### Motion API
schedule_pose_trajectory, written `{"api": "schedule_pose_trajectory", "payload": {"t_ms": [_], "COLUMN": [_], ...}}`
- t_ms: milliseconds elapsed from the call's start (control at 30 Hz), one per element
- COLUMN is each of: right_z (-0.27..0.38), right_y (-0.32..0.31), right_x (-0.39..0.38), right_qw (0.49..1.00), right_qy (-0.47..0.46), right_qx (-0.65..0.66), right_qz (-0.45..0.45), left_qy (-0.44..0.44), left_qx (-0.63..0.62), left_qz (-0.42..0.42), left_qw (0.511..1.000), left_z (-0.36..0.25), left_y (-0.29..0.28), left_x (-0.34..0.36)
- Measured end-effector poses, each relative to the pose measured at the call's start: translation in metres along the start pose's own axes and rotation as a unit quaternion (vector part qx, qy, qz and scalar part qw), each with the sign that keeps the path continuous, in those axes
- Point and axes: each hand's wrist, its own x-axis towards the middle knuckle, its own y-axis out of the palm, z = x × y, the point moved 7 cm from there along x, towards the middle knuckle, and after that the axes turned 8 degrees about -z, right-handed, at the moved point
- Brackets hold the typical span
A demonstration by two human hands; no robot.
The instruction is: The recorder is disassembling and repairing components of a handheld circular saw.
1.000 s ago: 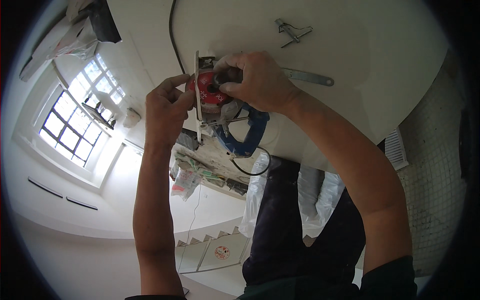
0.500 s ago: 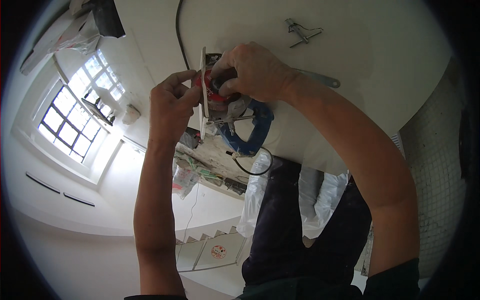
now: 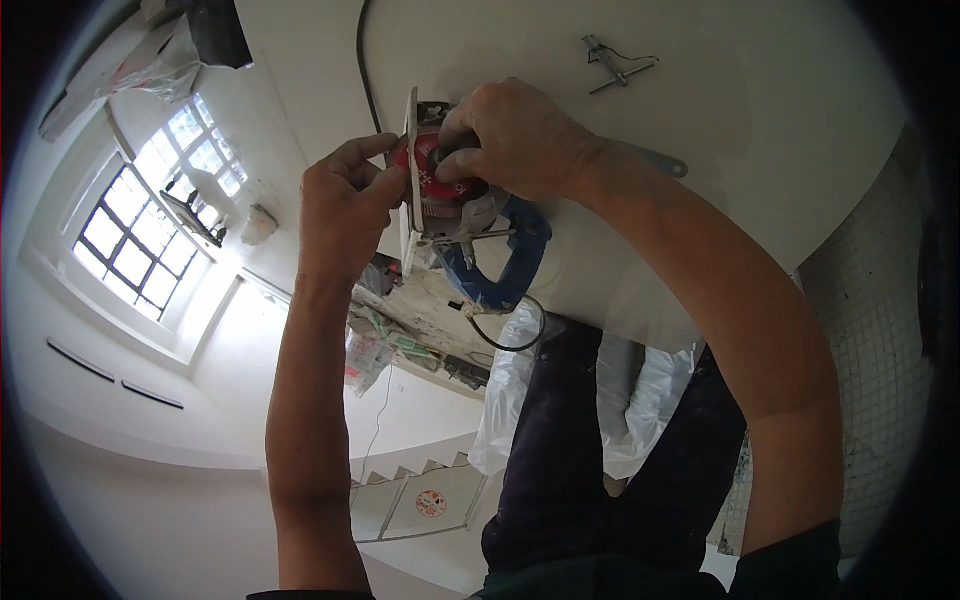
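A hand-held circular saw with a blue handle [image 3: 520, 260] rests on the pale tabletop, its flat base plate [image 3: 411, 180] standing on edge. A red round saw blade [image 3: 428, 180] is on its side face. My left hand [image 3: 345, 205] is closed at the base plate, thumb and fingers pinching the blade's edge where it comes through. From the other side my right hand [image 3: 515, 140] reaches over the saw. Its thumb and fingertips close around a small dark round flange at the blade's centre, mostly hidden by the fingers. A flat metal wrench [image 3: 660, 160] lies partly behind my right wrist.
A T-handled metal key [image 3: 615, 68] lies farther back on the tabletop. A black cable [image 3: 363, 70] runs up on the left, and another short cord [image 3: 510, 347] loops below the saw's handle. Clear plastic sheeting [image 3: 655, 395] is near my legs.
My right fingers have shifted at the blade's centre, covering more of the dark flange. The left hand still pinches the blade's edge. The whole view has moved slightly.
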Motion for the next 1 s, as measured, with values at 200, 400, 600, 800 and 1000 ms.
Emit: {"api": "schedule_pose_trajectory", "payload": {"t_ms": [200,400,600,800,1000], "right_z": [0.000,0.009,0.009,0.015,0.019], "right_y": [0.003,0.000,0.000,-0.002,-0.003], "right_x": [-0.001,-0.001,0.003,0.003,0.004], "right_qw": [1.000,0.996,0.995,0.990,0.984], "right_qy": [0.012,-0.072,-0.075,-0.130,-0.166], "right_qx": [0.017,0.055,0.040,0.000,-0.017], "right_qz": [0.016,0.023,0.060,0.053,0.059], "left_qy": [0.017,0.012,0.006,0.014,0.016], "left_qx": [0.016,-0.003,0.002,0.017,-0.007], "left_qz": [-0.004,0.000,0.003,-0.002,0.005], "left_qw": [1.000,1.000,1.000,1.000,1.000], "left_z": [0.001,-0.001,0.000,0.000,0.002], "left_y": [-0.001,0.000,-0.001,-0.001,0.000], "left_x": [0.001,0.000,0.000,0.001,0.004]}}
